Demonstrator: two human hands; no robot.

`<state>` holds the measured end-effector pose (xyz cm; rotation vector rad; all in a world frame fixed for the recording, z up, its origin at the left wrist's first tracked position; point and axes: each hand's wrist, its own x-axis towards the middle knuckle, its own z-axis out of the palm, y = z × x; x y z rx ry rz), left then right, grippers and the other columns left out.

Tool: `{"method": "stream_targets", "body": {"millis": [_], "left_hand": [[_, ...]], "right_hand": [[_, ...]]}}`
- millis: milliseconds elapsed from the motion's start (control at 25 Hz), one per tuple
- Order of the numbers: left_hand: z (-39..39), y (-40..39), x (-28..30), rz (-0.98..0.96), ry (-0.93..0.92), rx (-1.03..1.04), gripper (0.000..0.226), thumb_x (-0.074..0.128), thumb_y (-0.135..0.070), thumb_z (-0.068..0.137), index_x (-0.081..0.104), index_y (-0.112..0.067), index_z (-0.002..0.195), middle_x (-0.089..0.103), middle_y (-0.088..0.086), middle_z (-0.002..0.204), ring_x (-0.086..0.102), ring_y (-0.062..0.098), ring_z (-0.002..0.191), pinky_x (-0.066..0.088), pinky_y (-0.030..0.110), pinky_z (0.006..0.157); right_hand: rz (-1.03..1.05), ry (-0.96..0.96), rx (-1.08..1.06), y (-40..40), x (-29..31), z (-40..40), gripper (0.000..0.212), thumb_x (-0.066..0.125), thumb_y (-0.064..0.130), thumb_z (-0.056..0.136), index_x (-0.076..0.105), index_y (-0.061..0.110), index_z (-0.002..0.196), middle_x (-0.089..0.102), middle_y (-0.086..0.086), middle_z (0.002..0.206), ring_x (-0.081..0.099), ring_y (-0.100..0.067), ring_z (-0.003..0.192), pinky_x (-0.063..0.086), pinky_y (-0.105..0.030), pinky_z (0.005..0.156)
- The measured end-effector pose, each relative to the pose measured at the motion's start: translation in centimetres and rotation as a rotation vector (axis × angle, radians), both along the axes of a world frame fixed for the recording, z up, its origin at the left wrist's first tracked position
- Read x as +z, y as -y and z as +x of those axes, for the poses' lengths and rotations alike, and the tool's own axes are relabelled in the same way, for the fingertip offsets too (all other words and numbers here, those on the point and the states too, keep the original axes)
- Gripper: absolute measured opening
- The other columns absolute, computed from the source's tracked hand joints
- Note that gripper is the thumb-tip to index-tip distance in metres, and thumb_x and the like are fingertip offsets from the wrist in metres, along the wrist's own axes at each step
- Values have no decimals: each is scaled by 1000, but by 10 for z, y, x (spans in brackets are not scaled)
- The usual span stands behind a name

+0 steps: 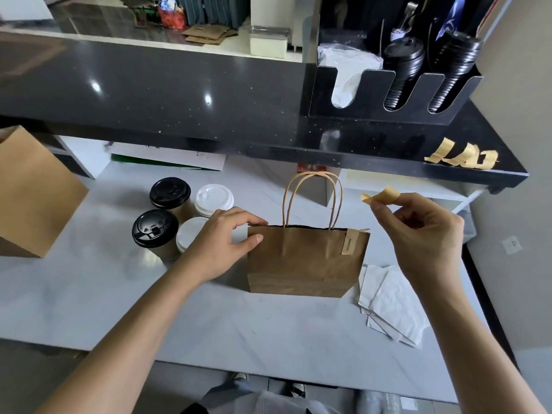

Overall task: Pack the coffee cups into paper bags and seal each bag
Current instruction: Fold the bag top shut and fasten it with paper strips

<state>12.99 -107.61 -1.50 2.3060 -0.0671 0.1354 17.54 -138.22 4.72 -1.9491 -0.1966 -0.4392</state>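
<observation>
**Inspector:** Fingers [385, 209] of right hand [424, 231] curled, thumb and forefinger pinched on tan sticker strip [380, 196], held in the air above and to the right of paper bag [304, 261]. Strip bent over, clear of the bag.

**Clerk:** Left hand [227, 240]?

**Inspector:** Gripping top left corner of the bag, thumb on the near face, fingertips hooked over the rim. Mouth pressed nearly shut along the top edge.

**Clerk:** Position of the bag?

**Inspector:** Upright on pale counter [209, 318], near the middle, twin handles [310, 198] standing up. One sticker [347, 242] already fixed over the rim near the right corner, hanging down the near face. Contents not visible.

**Clerk:** Cups?

**Inspector:** Four on the counter, just left of the bag, grouped close. Two black-lidded cups [155, 228] on the left, two white-lidded cups [213, 199] on the right; nearer white lid partly hidden behind the left hand.

**Clerk:** Anything else noted?

**Inspector:** Larger brown bag [33, 198] at far left edge. White paper sheets [391, 306] lying flat to the right of the small bag. Spare sticker strips [461, 158] stuck on black shelf [179, 94] above, at its right end. Black organiser [322, 97] on that shelf, holding stacked black lids [401, 73] and white material.
</observation>
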Motion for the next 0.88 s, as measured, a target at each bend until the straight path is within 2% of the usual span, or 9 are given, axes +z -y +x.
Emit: {"method": "stream_targets", "body": {"millis": [120, 240, 320, 400, 480, 640, 720, 880], "left_hand": [[0, -3, -5, -66, 15, -13, 22, 72, -26, 94, 73, -38, 113, 68, -19, 110, 57, 9, 112, 45, 26, 94], [1, -2, -11, -144, 38, -15, 22, 73, -22, 94, 75, -36, 110, 69, -15, 105, 62, 11, 106, 51, 26, 91], [1, -2, -13, -178, 49, -22, 20, 73, -21, 94, 76, -33, 109, 69, -15, 103, 64, 12, 103, 53, 29, 90], [2, -4, -15, -188, 59, -29, 18, 72, -22, 94, 76, -33, 107, 69, -16, 102, 65, 12, 102, 55, 34, 89], [3, -3, -17, -185, 75, -28, 16, 73, -22, 93, 76, -33, 105, 69, -16, 101, 66, 12, 101, 56, 38, 89], [4, 1, -17, -222, 104, -15, 22, 75, -18, 91, 73, -40, 96, 68, -20, 98, 66, 13, 98, 56, 38, 86], [4, 2, -17, -261, 106, 6, 31, 78, -15, 89, 69, -45, 91, 67, -20, 96, 66, 14, 95, 56, 38, 84], [4, 2, -21, -363, 69, 53, 17, 81, -12, 85, 76, -27, 92, 72, -15, 91, 69, 14, 91, 58, 39, 83]], "right_hand": [[12, 50, 5, -6, 4, -11, 14, 82, 20, 87, 76, 33, 87, 47, -9, 61, 35, -10, 54, 31, -19, 54], [32, 128, 22, -15, 7, -22, 13, 82, 15, 86, 79, 26, 93, 46, -7, 61, 36, -12, 55, 32, -17, 56], [34, 197, 71, -23, 7, -29, 16, 83, 11, 85, 80, 23, 96, 49, -13, 63, 38, -16, 57, 33, -23, 57], [9, 243, 134, -34, 3, -34, 23, 84, 10, 85, 79, 28, 98, 51, -13, 64, 40, -18, 57, 34, -28, 57], [-20, 239, 209, -48, -5, -37, 24, 84, 14, 84, 81, 34, 98, 51, -5, 64, 43, -14, 56, 34, -27, 56], [-74, 185, 307, -80, -26, -37, 20, 83, 19, 86, 82, 32, 100, 51, 3, 64, 44, -13, 56, 33, -22, 54], [-127, 160, 313, -93, -37, -33, 17, 81, 20, 87, 82, 27, 102, 51, 2, 63, 45, -15, 55, 35, -28, 51], [-245, 108, 262, -107, -52, -25, 18, 83, 20, 87, 82, 29, 102, 50, 1, 63, 47, -17, 56, 38, -38, 48]]}}
